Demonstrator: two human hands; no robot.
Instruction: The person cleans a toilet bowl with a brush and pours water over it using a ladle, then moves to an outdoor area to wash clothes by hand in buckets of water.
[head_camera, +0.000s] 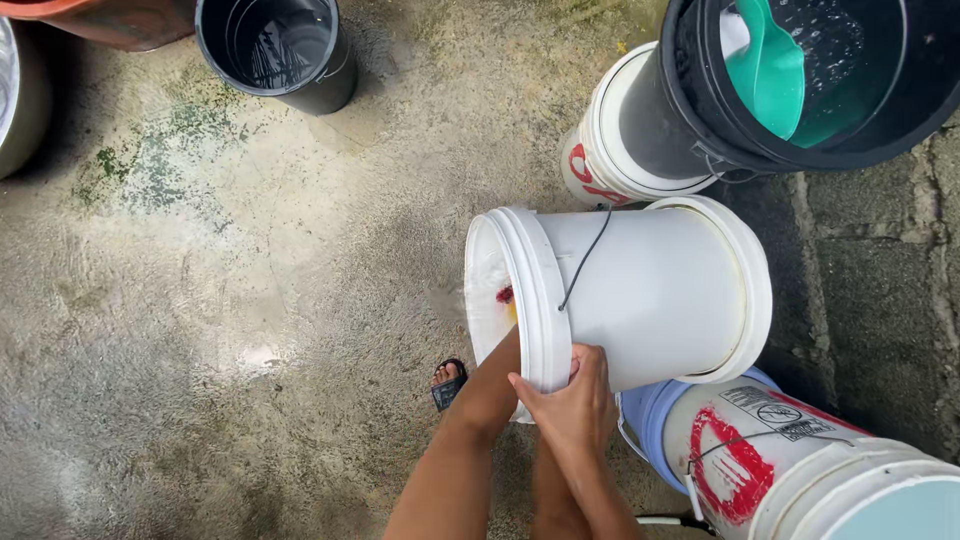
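- Far left: one metal basin's edge (18, 95), one black bucket (278, 50) holding water, on the wet concrete floor (200, 300).
- Centre: one white bucket (650, 290), tipped on its side, long axis left–right, mouth leftward.
- Left hand (505, 330): reaches inside the mouth; its fingers are hidden, so their state cannot be told.
- Right hand (578, 405): the nearer to the rim, directly below it, fingers (585, 365) curled over it.
- Right: two red-marked white buckets (760, 450), one black tub (800, 80) with a green scoop (770, 70).
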